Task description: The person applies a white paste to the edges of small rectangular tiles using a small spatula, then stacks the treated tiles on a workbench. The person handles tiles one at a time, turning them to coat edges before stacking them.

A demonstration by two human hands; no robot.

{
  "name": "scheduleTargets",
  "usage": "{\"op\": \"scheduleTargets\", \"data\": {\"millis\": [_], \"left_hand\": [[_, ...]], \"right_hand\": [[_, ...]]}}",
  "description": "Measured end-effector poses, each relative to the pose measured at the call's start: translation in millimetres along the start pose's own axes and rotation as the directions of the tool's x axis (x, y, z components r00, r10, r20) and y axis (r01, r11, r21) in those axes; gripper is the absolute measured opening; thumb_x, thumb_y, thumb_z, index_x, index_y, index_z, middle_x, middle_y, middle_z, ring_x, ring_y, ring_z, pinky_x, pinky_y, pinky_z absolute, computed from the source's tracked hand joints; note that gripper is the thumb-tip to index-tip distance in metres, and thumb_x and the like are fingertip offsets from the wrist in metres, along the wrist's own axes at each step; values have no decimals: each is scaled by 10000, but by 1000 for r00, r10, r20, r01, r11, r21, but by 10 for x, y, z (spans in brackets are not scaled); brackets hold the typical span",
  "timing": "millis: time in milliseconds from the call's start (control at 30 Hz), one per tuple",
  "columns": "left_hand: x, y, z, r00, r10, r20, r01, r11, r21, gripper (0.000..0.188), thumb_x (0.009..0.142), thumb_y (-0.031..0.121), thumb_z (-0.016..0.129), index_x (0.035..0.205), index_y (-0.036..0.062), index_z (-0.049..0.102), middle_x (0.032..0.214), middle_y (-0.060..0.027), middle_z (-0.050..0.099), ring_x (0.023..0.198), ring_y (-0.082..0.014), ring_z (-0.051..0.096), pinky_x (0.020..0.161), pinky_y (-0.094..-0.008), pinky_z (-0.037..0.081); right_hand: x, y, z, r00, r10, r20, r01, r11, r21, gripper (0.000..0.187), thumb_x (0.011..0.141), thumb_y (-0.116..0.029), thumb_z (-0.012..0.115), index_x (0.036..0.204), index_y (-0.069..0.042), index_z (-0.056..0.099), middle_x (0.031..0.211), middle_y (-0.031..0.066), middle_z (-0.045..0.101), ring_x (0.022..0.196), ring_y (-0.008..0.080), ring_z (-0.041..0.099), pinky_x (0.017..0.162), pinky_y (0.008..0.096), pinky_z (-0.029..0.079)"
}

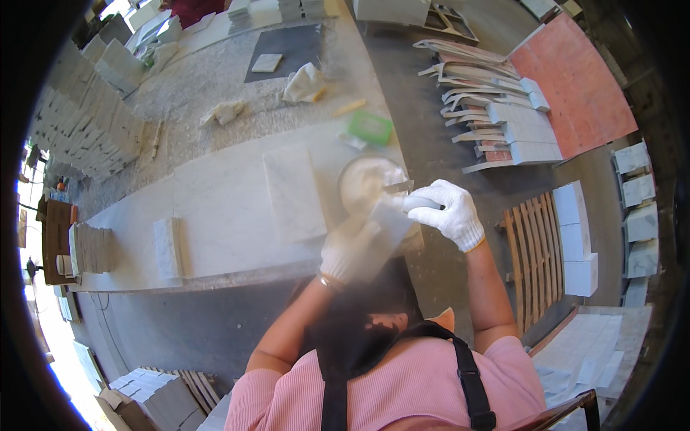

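My left hand (346, 253), in a white knit glove and smeared by motion, grips a pale stone tile (388, 228) tilted in front of my chest. My right hand (453, 213), also gloved, is closed round the handle of a putty knife (397, 187). The knife's blade is over the near right side of a round bowl (341, 184) of whitish paste, just beyond the tile. Whether the blade touches the paste or the tile, I cannot tell. A larger white marble slab (293, 194) lies on the worktable (223, 262) left of the bowl.
A green box (371, 127) and crumpled cloths (305, 82) lie beyond the bowl. Tall tile stacks (90, 118) stand at the far left; a narrow tile stack (167, 248) is nearer. Right of the table are a wooden pallet (535, 258) and strapped white blocks (528, 133).
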State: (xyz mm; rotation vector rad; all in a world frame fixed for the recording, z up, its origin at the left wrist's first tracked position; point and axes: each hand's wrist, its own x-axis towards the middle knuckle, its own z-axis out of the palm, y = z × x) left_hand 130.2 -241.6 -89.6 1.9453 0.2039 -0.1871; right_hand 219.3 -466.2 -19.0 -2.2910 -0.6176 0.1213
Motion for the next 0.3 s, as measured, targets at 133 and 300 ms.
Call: {"op": "scheduleTargets", "data": {"millis": [133, 300], "left_hand": [[-50, 41, -47, 989, 148, -23, -147, 988, 57, 465, 949, 476, 604, 1161, 74, 700, 1043, -205, 720, 981, -366, 675, 879, -417, 504], [-65, 84, -77, 986, 165, 3, -164, 978, 130, 497, 935, 501, 606, 1167, 72, 700, 1049, -210, 720, 996, -362, 674, 886, -422, 501]], "right_hand": [[5, -9, -2, 999, 54, 9, -54, 998, 30, 260, 773, -230, 840, 1021, -151, 826, 951, 95, 735, 850, 269, 699, 788, 374, 555], [2, 3, 11, 999, 33, 10, -33, 999, 26, 290, 770, -232, 843, 1048, -151, 824, 950, 95, 737, 853, 260, 704, 793, 370, 556]]}}
